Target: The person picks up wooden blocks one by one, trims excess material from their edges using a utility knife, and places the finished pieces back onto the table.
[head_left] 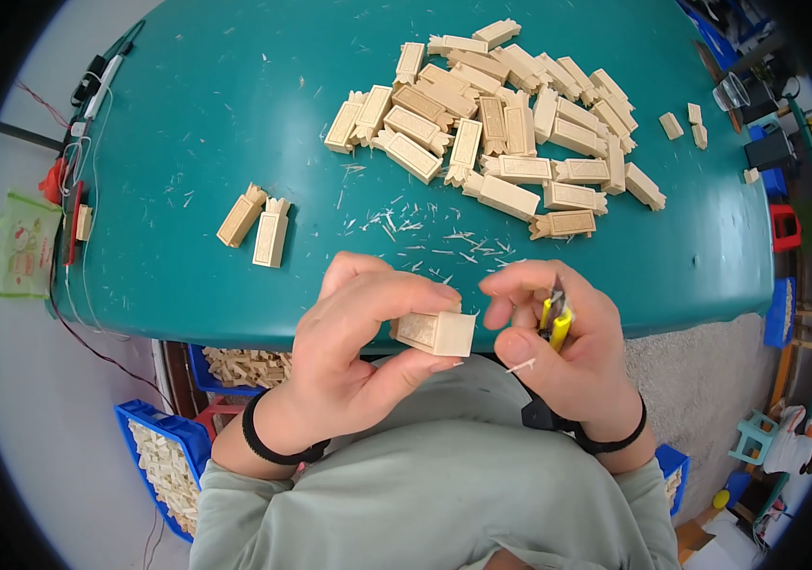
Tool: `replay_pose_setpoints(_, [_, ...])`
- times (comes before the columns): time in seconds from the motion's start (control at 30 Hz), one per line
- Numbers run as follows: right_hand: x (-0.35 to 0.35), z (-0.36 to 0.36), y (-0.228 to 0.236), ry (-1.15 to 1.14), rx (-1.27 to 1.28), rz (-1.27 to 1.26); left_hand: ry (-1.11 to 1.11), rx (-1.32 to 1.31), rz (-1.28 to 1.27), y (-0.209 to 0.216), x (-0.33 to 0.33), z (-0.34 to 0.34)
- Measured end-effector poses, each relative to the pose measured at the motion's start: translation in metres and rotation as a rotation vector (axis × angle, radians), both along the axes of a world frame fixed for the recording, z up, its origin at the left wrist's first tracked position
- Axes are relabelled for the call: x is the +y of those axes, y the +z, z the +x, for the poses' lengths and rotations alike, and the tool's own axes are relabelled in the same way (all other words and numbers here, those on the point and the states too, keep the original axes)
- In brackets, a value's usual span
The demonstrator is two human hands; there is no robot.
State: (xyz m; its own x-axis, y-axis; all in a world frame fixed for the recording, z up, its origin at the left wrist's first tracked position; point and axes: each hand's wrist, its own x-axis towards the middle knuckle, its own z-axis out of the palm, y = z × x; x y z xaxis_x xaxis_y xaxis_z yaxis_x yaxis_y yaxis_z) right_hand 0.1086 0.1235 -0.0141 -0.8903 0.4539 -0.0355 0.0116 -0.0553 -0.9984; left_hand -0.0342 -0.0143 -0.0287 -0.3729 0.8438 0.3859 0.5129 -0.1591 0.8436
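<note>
**Block in hand, blade ready**

I pinch a small wooden block (pixel 436 332) in my left hand (pixel 353 356), end turned toward the yellow-handled knife (pixel 556 321) my right hand (pixel 558 356) grips closed at three o'clock. At twelve, on the teal table (pixel 197 123), lies the block pile (pixel 510 123) amid shavings.

table (pixel 235 114) teal; wooden blocks (pixel 520 123) pale tan; tool (pixel 558 323) yellow-black; bins (pixel 154 432) blue; wristbands (pixel 268 446) black

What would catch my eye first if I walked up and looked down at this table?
Probably the big heap of pale carved wooden blocks at the far side of the teal table. Nearer, the left hand pinches one wooden block, while the right hand grips a yellow-handled tool.
</note>
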Motion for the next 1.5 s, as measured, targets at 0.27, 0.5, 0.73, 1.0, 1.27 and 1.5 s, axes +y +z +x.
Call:
replay_pose_setpoints(0.27, [0.001,-0.003,-0.007,0.004,0.067,0.245,-0.064,-0.084,-0.063,0.003,0.002,0.0])
replay_pose_setpoints(0.5, [0.003,0.005,-0.014,0.013,-0.108,0.212,-0.027,-0.654,0.082,-0.003,0.003,0.002])
replay_pose_setpoints(0.73, [-0.003,-0.002,-0.014,-0.083,0.013,0.116,-0.135,-0.874,-0.002,-0.003,0.005,0.002])
replay_pose_setpoints(1.0, [0.0,-0.003,-0.009,-0.034,-0.004,0.185,-0.305,-0.406,-0.097,0.002,0.006,-0.006])
replay_pose_setpoints(1.27, [-0.002,0.003,0.001,0.027,-0.02,0.396,0.054,-0.56,0.106,-0.005,0.009,0.007])
replay_pose_setpoints(1.5, [-0.007,-0.001,-0.002,-0.024,-0.025,0.478,0.149,-0.029,0.095,0.002,0.008,0.002])
